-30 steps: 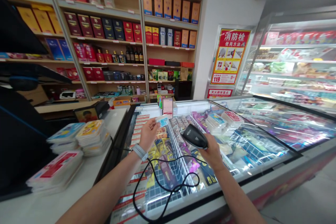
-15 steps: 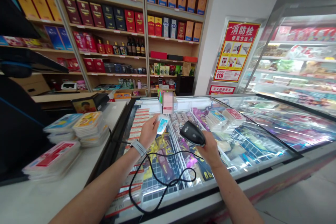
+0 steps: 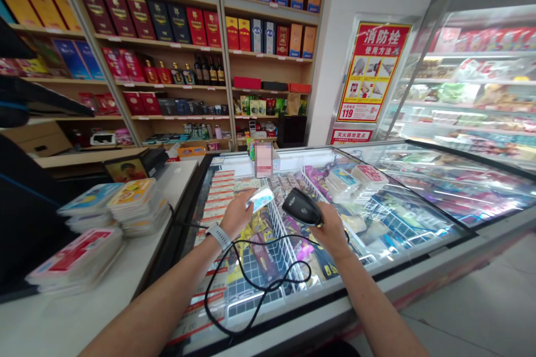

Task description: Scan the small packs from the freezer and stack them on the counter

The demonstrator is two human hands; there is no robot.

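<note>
My left hand [image 3: 235,216], with a watch on the wrist, grips a small flat blue-and-white package [image 3: 260,199] by its left side. My right hand [image 3: 334,231] is wrapped round a black barcode scanner [image 3: 300,208], whose head points left toward the package. A short gap lies between scanner and package. The scanner's black cable [image 3: 280,287] loops over the freezer's glass top below both hands. Two stacks of similar flat packs, one blue-labelled [image 3: 344,179] and one red-labelled [image 3: 369,176], rest beyond my right hand on the freezer.
Under the glass of the chest freezer [image 3: 422,279] are wire baskets with wrapped goods. Left, the counter [image 3: 138,262] bears blue [image 3: 90,198], orange [image 3: 132,192] and red [image 3: 75,256] pack stacks beside a dark monitor [image 3: 25,195]. A small pink-and-white stand [image 3: 263,160] rises at the freezer's back edge.
The package in my left hand has turned from a steep tilt to a flatter one, label upward. The scanner stays in my right hand. The whole view has shifted slightly.
</note>
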